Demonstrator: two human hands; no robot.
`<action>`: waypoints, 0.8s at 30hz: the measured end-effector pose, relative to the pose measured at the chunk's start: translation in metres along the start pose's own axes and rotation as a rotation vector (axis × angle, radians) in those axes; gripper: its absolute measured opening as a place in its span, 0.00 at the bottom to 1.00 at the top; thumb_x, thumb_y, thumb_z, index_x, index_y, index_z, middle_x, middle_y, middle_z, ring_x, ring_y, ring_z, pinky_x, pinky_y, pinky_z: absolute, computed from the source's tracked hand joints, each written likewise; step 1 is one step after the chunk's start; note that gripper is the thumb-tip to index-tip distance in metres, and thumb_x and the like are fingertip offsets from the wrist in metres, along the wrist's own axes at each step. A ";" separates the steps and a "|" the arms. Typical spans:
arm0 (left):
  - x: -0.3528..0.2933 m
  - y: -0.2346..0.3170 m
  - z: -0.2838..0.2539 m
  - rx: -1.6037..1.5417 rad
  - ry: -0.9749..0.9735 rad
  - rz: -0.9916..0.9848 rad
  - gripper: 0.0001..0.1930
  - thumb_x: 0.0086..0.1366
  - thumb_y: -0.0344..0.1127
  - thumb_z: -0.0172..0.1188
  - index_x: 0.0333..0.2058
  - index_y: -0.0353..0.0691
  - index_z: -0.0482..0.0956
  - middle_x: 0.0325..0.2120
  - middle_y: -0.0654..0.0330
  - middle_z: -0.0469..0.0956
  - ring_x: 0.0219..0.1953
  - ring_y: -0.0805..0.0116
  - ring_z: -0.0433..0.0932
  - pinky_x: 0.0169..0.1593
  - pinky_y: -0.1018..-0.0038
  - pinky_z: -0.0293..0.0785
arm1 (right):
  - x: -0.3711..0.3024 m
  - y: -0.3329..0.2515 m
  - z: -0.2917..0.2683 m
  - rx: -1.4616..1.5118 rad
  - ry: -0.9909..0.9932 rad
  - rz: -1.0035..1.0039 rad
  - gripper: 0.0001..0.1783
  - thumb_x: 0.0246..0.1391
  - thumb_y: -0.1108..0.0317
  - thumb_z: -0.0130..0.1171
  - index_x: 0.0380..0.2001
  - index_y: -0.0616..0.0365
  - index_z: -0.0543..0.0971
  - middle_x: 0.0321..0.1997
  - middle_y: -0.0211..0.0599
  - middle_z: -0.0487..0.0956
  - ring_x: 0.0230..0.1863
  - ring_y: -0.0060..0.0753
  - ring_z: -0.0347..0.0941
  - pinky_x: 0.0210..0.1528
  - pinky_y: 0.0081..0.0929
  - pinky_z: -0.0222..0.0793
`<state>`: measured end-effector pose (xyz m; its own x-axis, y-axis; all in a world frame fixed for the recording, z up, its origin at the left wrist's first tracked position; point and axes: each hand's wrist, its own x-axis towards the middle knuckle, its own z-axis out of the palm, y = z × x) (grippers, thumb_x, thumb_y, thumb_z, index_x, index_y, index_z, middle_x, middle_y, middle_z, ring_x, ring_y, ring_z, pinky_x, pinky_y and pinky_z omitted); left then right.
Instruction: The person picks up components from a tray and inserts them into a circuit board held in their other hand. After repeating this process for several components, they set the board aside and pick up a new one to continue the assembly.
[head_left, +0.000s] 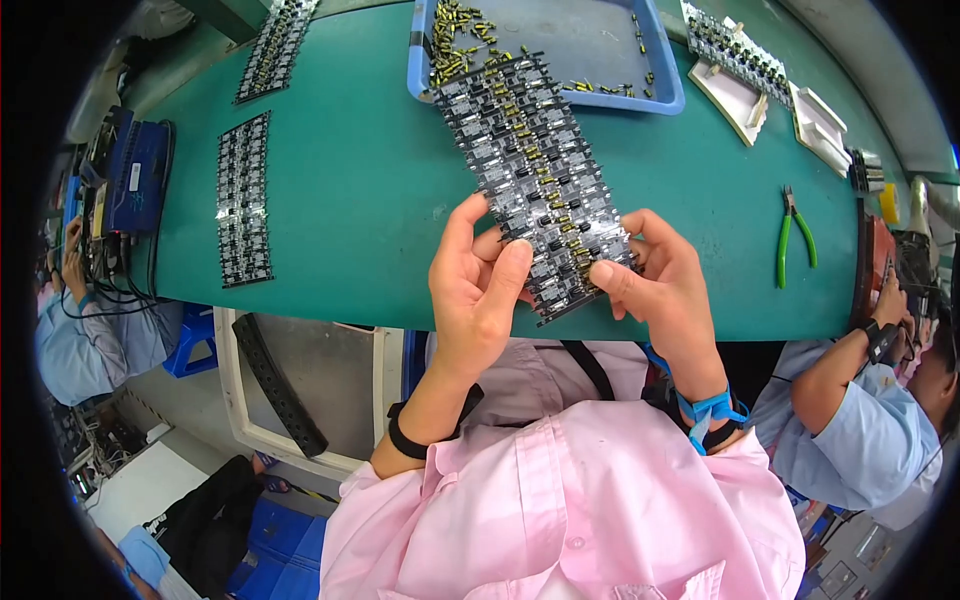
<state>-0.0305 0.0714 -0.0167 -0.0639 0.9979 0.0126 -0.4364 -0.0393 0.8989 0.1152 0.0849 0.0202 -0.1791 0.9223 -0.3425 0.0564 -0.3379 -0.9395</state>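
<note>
Far left: a co-worker's sleeve (85, 340) beside a blue box (138, 175) with cables at the table (360, 180) edge. Two spare panels lie flat on the green table, one (244, 200) mid-left, another (275, 45) further up, well apart from the hands.

Left hand (480, 285): fingers closed on the near left corner of the circuit panel (530, 170), thumb on top, fingertips under. A black band sits on that wrist.

The panel is held tilted above the near table edge, its far end reaching over the blue tray (660, 60), which holds loose small brass-coloured parts (455, 45).

Right hand (665, 285): thumb and fingers pinched on the panel's near right corner; a blue strap is on the wrist.

Right of the tray: a further panel (735, 50) on white trays (740, 100). Green-handled pliers (793, 235) lie on the table, apart from the right hand. Far right: another co-worker's arm (850, 375)
</note>
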 end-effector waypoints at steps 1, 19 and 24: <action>0.000 0.003 0.001 0.004 -0.004 0.007 0.20 0.55 0.27 0.45 0.45 0.29 0.53 0.31 0.55 0.70 0.26 0.81 0.68 0.23 0.87 0.66 | -0.002 -0.002 0.000 0.017 -0.003 0.001 0.14 0.39 0.69 0.55 0.30 0.62 0.66 0.20 0.29 0.70 0.14 0.12 0.60 0.14 0.09 0.55; -0.014 0.054 0.026 -0.091 -0.042 -0.171 0.21 0.53 0.28 0.46 0.45 0.28 0.54 0.33 0.53 0.70 0.28 0.77 0.71 0.28 0.84 0.68 | -0.042 -0.034 -0.021 0.176 -0.118 -0.107 0.10 0.49 0.65 0.43 0.29 0.63 0.65 0.20 0.31 0.70 0.11 0.13 0.58 0.15 0.10 0.56; -0.022 0.064 0.034 -0.089 -0.057 -0.190 0.21 0.53 0.28 0.46 0.45 0.28 0.54 0.34 0.52 0.69 0.31 0.73 0.72 0.34 0.81 0.69 | -0.054 -0.041 -0.025 0.204 -0.146 -0.121 0.10 0.48 0.66 0.44 0.30 0.63 0.65 0.20 0.31 0.70 0.11 0.12 0.58 0.14 0.09 0.56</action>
<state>-0.0260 0.0490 0.0553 0.0764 0.9890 -0.1263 -0.5134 0.1477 0.8454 0.1475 0.0536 0.0766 -0.3128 0.9264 -0.2095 -0.1707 -0.2718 -0.9471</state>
